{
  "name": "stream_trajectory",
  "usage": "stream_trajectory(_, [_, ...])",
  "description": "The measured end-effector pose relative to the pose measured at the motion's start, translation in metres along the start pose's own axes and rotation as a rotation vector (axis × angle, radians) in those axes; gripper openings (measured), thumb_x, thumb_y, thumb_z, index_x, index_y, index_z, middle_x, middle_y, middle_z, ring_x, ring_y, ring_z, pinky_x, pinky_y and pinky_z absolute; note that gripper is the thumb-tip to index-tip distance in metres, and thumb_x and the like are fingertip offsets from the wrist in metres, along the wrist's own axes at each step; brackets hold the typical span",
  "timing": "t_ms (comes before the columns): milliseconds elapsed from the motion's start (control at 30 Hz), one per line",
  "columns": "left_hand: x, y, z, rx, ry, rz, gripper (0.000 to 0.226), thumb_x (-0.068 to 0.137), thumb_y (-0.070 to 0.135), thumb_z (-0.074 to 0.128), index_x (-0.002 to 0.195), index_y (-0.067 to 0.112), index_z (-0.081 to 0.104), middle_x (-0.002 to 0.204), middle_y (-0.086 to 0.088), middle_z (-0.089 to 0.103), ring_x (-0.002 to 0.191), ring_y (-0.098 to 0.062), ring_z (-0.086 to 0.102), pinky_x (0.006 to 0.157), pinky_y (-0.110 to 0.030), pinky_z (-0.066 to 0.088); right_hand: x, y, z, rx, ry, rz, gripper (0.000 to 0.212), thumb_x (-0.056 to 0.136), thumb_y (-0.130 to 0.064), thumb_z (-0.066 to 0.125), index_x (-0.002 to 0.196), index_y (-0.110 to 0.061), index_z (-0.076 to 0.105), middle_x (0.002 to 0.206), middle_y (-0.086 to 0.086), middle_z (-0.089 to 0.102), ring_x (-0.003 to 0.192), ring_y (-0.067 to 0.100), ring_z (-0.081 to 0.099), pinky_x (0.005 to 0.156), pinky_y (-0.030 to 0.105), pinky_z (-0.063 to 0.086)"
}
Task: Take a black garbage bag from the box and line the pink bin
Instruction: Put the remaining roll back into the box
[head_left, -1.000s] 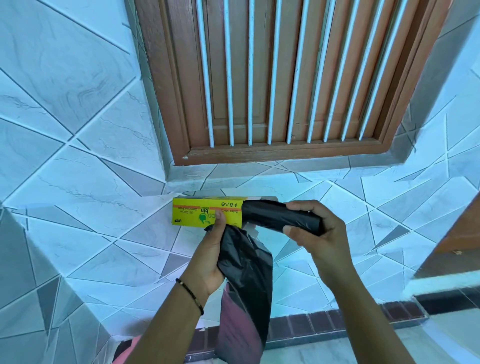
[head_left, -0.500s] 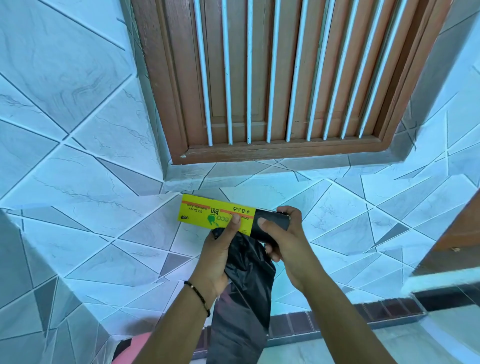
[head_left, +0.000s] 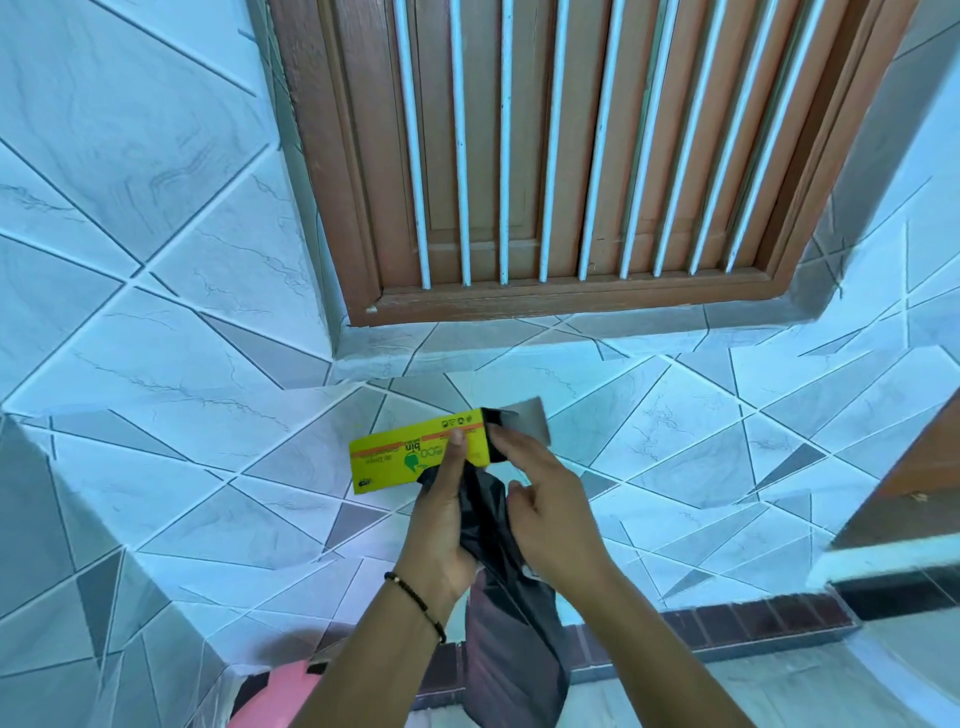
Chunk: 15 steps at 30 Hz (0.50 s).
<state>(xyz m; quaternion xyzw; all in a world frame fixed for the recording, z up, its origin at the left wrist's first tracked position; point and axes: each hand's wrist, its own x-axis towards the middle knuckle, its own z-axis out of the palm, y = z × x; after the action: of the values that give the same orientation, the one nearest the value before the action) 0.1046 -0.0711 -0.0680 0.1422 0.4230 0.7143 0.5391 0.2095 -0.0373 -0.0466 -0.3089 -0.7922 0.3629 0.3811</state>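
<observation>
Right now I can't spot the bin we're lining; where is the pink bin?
In the head view the pink bin peeks in at the bottom edge, left of centre, below the left hand and left of the hanging black bag.

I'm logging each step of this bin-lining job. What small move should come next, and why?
Probably close the box's end flap with the right hand. The roll's black end sits nearly flush in the yellow box, held in the left hand with the loose black bag, so the box could then be put down. The pink bin is unlined.
</observation>
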Motion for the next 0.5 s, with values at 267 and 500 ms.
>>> stream_trajectory(267, [-0.004, 0.011, -0.009, -0.009, -0.159, -0.112, 0.067, 0.072, 0.060, 0.056, 0.109, 0.005, 0.068, 0.104, -0.019, 0.070, 0.089, -0.028, 0.069, 0.093, -0.040, 0.049, 0.005, 0.003, -0.017, -0.215, 0.162, -0.108, 0.034, 0.081, -0.015, 0.058, 0.113, -0.027, 0.061, 0.109, -0.016, 0.057, 0.061, 0.003, 0.050, 0.060, 0.022, 0.043])
stream_trajectory(500, [-0.011, 0.006, -0.006, 0.074, -0.213, -0.095, 0.043, 0.074, 0.049, 0.058, 0.090, 0.013, 0.075, 0.085, -0.016, 0.074, 0.073, -0.028, 0.072, 0.065, -0.031, 0.058, 0.013, 0.003, -0.023, -0.100, 0.308, -0.067, 0.054, 0.071, -0.022, 0.066, 0.122, -0.021, 0.048, 0.118, -0.012, 0.047, 0.108, 0.009, 0.049, 0.085, 0.020, 0.041])
